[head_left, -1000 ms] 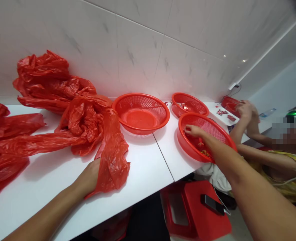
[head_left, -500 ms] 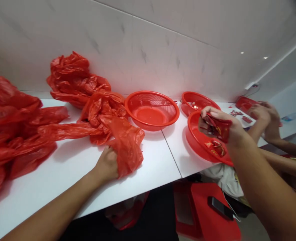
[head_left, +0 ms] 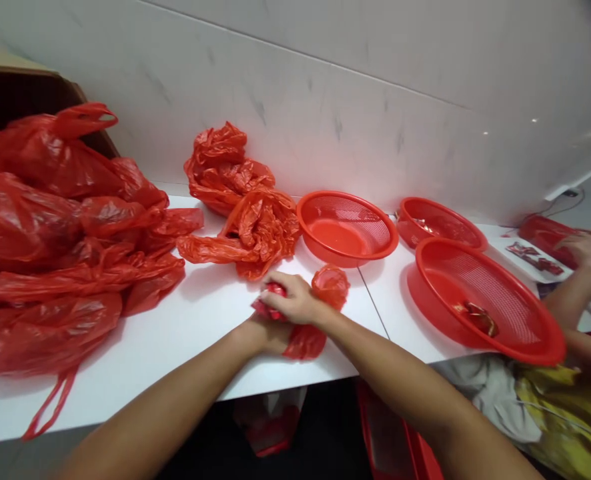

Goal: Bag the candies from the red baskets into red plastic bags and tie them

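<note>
My right hand (head_left: 296, 300) is closed round a few shiny red wrapped packets (head_left: 274, 301), just above my left wrist. Beneath it my left hand (head_left: 275, 339) is gripping a crumpled red plastic bag (head_left: 308, 341); its fingers are hidden by the bag and my right arm. Just beyond my hands lies a crumpled heap of red plastic bags (head_left: 260, 230). The near right red basket (head_left: 425, 317) holds a small heap of gold-and-red wrapped packets (head_left: 480, 319).
Filled red plastic bags (head_left: 50, 227) crowd the left of the white table (head_left: 185, 347), before a cardboard box (head_left: 20, 60). Another red basket (head_left: 348, 257) stands mid-table, and a further basket (head_left: 455, 227) sits behind. At right, a co-worker's hand (head_left: 588, 253) is near red packets (head_left: 533, 257).
My right hand has moved left from over the near right basket to my left hand, carrying the packets. The view has shifted left, showing more filled bags and the cardboard box.
</note>
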`<state>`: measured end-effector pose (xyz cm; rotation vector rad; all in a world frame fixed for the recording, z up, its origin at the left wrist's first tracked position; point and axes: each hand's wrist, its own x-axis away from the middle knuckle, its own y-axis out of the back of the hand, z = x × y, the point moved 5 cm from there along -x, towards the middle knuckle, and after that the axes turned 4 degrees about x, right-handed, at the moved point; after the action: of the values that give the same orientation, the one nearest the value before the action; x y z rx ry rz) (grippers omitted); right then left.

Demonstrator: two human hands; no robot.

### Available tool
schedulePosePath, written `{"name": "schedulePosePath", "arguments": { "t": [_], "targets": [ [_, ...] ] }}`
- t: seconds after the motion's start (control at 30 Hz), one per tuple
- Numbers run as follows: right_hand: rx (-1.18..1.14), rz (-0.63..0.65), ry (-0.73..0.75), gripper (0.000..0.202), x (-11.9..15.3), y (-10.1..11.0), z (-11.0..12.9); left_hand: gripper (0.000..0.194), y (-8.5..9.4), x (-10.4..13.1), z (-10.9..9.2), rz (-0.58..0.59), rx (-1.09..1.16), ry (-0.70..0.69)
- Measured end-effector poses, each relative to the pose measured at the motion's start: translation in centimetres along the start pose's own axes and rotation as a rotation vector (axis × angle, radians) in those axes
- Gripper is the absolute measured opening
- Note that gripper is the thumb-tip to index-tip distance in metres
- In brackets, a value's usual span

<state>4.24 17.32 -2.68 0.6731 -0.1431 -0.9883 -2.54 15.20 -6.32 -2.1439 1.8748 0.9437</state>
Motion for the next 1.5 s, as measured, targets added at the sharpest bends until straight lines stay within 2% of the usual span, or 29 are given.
{"name": "schedulePosePath", "arguments": {
  "t": [0.07, 0.13, 0.17, 0.2, 0.3, 0.4, 0.47, 0.53, 0.6, 0.73, 0.8, 0.97, 1.07, 1.17, 1.3, 1.4, 1.5],
  "targets": [
    [-0.017, 0.063, -0.012, 0.01, 1.0, 2.0, -1.9, 0.011, -0.4, 0.5, -0.1, 0.418, -0.147, -0.236],
    [0.047, 0.129, 0.006, 0.009, 2.3, 3.6, -2.7, 0.024, -0.5, 1.4, 0.1, 0.737, -0.289, -0.422],
    [0.102, 0.146, 0.009, 0.009, 2.9, 4.1, -2.8, 0.035, -0.4, 1.6, 0.3, 0.807, -0.351, -0.448],
    [0.161, 0.159, 0.005, 0.008, 3.3, 4.4, -3.0, 0.045, 0.0, 1.4, 0.6, 0.815, -0.385, -0.426],
    [0.269, 0.164, -0.058, 0.012, 3.4, 4.5, -3.9, 0.064, 1.0, 0.5, 1.0, 0.797, -0.416, -0.338],
    [0.373, 0.146, -0.149, 0.017, 2.2, 3.9, -5.4, 0.06, 2.2, -0.7, 1.4, 0.757, -0.441, -0.306],
    [0.448, 0.081, -0.24, 0.021, 1.4, 3.9, -6.8, 0.059, 2.9, -1.5, 1.9, 0.706, -0.465, -0.291],
    [0.457, -0.022, -0.325, 0.034, 1.1, 4.4, -8.0, 0.055, 3.6, -2.2, 2.4, 0.634, -0.478, -0.28],
    [0.37, -0.109, -0.359, 0.051, 1.3, 5.0, -9.0, 0.043, 3.9, -2.6, 2.5, 0.563, -0.474, -0.281],
    [0.033, -0.161, -0.27, 0.052, 2.2, 6.1, -9.6, 0.025, 3.9, -3.0, 1.5, 0.459, -0.434, -0.289],
    [-0.05, -0.182, -0.236, 0.051, 2.7, 6.6, -9.4, 0.021, 3.9, -3.2, 0.9, 0.402, -0.426, -0.272],
    [0.156, -0.232, -0.14, 0.049, 3.2, 7.3, -7.7, 0.021, 5.3, -4.0, 1.1, 0.131, -0.538, -0.156],
    [0.231, -0.295, -0.027, 0.045, 3.5, 8.0, -6.4, 0.035, 6.1, -4.7, 2.1, 0.07, -0.582, -0.049],
    [0.293, -0.444, 0.095, 0.036, 4.1, 9.1, -5.2, 0.038, 6.4, -5.0, 3.0, 0.098, -0.543, 0.053],
    [0.401, -0.754, 0.233, 0.035, 5.3, 10.3, -4.5, 0.029, 6.6, -4.6, 3.4, 0.062, -0.453, 0.187],
    [0.46, -0.981, 0.238, 0.04, 6.5, 11.3, -4.5, 0.024, 6.8, -4.4, 2.9, 0.024, -0.289, 0.188],
    [0.547, -1.146, 0.123, 0.033, 8.5, 13.5, -4.4, 0.016, 7.3, -4.5, 2.1, -0.007, -0.133, 0.157]
  ]
}}
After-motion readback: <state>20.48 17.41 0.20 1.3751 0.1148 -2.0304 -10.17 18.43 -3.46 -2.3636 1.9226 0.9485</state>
